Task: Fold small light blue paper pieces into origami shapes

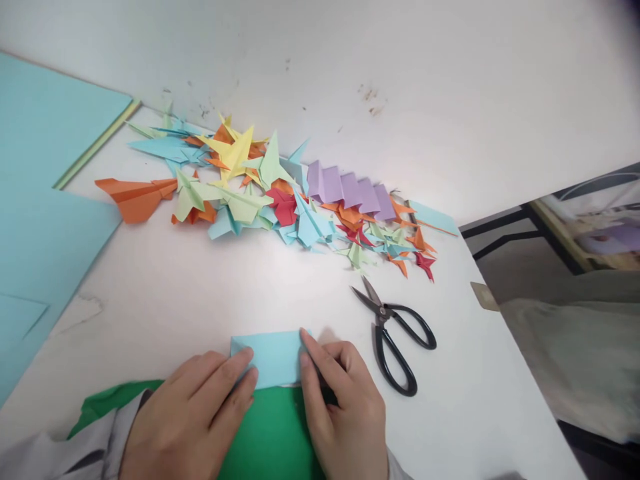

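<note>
A small folded piece of light-blue paper point(276, 359) lies at the near edge of the table, between my two hands. My left hand point(193, 407) grips its left end, with the index finger and thumb pressed on the surface. At the right end, my right hand point(345, 403) has its index fingertip on the upper corner and its thumb lower down, the other fingers curled. Both hands' fingertips partly cover the paper's ends. Black-handled scissors point(383, 313) rest with blades apart, to the right of and beyond my right hand.
Many folded paper figures point(240, 160) in several colours are heaped along the wall point(320, 73). A purple pleated strip point(350, 190) lies among them. Large light-blue sheets point(55, 227) cover the table's left side. Green material point(273, 433) shows below my hands. The white table point(480, 373) ends at the right.
</note>
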Action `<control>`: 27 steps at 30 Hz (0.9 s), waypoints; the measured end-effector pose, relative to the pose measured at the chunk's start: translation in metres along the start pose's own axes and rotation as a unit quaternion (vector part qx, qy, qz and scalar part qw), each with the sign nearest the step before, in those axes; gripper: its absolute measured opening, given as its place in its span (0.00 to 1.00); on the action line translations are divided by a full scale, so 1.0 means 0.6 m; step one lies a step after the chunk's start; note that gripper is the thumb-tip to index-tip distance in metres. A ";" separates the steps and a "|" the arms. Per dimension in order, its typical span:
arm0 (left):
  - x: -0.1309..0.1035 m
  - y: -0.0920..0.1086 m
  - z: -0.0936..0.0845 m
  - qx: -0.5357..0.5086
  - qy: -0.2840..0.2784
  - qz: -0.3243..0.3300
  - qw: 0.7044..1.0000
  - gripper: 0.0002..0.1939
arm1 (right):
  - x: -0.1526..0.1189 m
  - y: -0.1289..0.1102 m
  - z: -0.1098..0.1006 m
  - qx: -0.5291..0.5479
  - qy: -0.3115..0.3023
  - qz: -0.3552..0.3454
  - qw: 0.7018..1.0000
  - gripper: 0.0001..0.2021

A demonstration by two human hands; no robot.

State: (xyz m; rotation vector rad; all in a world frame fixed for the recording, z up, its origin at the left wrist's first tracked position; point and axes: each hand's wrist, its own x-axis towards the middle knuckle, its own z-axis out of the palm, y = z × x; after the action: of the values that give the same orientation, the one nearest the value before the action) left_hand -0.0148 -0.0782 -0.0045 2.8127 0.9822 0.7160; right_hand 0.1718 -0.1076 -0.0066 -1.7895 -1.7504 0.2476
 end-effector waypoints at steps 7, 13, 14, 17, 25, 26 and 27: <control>-0.014 0.014 0.020 -0.024 0.035 -0.076 0.996 0.18 | 0.000 -0.001 0.001 0.001 0.006 0.002 1.000 0.14; -0.024 0.018 0.027 -0.035 0.025 -0.076 0.996 0.19 | 0.001 -0.002 0.002 -0.002 0.003 0.006 1.000 0.14; -0.025 0.018 0.028 -0.038 0.025 -0.079 0.996 0.20 | 0.001 -0.002 0.002 -0.003 0.003 0.006 1.000 0.14; -0.025 0.017 0.028 -0.041 0.028 -0.082 0.995 0.20 | 0.000 -0.001 0.003 0.000 0.004 0.007 1.000 0.15; -0.020 0.015 0.026 -0.027 0.041 -0.069 0.996 0.19 | 0.001 0.000 0.001 0.022 0.011 0.016 1.000 0.13; -0.019 0.015 0.026 -0.027 0.039 -0.066 0.997 0.19 | 0.002 0.000 0.000 0.025 0.014 0.015 0.999 0.12; -0.019 0.014 0.026 -0.026 0.039 -0.065 0.997 0.19 | 0.002 0.000 0.000 0.027 0.016 0.013 0.999 0.12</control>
State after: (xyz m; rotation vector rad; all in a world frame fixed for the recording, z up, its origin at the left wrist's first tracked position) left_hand -0.0108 -0.0907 -0.0211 2.6663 1.1289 0.8276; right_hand 0.1719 -0.1066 -0.0063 -1.7704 -1.6825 0.2723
